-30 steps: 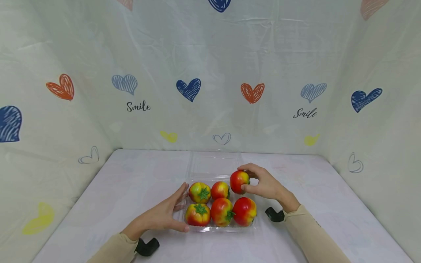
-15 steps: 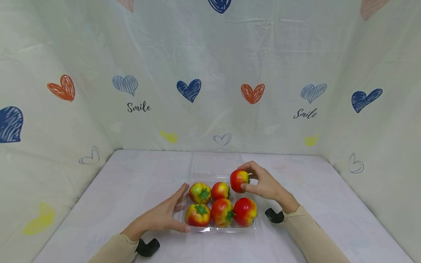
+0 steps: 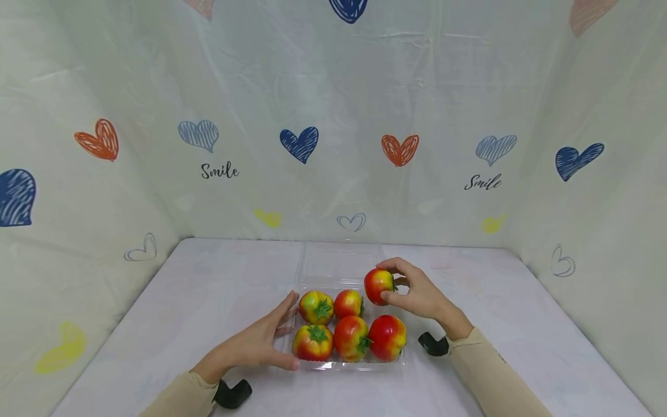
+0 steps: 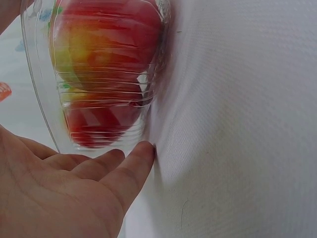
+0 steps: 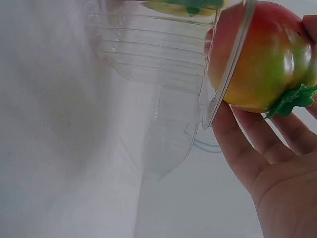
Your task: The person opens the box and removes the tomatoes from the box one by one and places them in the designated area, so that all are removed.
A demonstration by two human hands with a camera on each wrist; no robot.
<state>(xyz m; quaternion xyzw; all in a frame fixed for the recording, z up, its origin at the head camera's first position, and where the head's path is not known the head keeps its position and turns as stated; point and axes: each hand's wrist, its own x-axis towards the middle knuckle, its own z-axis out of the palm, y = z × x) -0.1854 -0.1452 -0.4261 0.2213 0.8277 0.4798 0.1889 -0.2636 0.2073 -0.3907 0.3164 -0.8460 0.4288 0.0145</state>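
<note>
Several red-and-yellow tomatoes (image 3: 351, 339) with green leafy tops sit in two rows in a clear plastic clamshell box (image 3: 344, 365). My right hand (image 3: 419, 292) grips another tomato (image 3: 378, 286) between thumb and fingers, just above the box's back right corner. In the right wrist view the held tomato (image 5: 267, 64) overlaps the clear rim, its green top turned toward the palm. My left hand (image 3: 255, 341) rests at the box's left side, fingers extended along it and thumb at the front corner. The left wrist view shows the fingertips (image 4: 143, 151) right at the box wall, low by the table.
The box's lid (image 3: 341, 260) lies folded back behind it on the white-covered table (image 3: 208, 289). Dark wrist-worn pieces (image 3: 233, 394) stick out beside both sleeves. A pale curtain (image 3: 354, 185) printed with hearts stands around the table's back and sides.
The tomato in my right hand has risen very slightly over the back right of the box. My left hand stays where it was.
</note>
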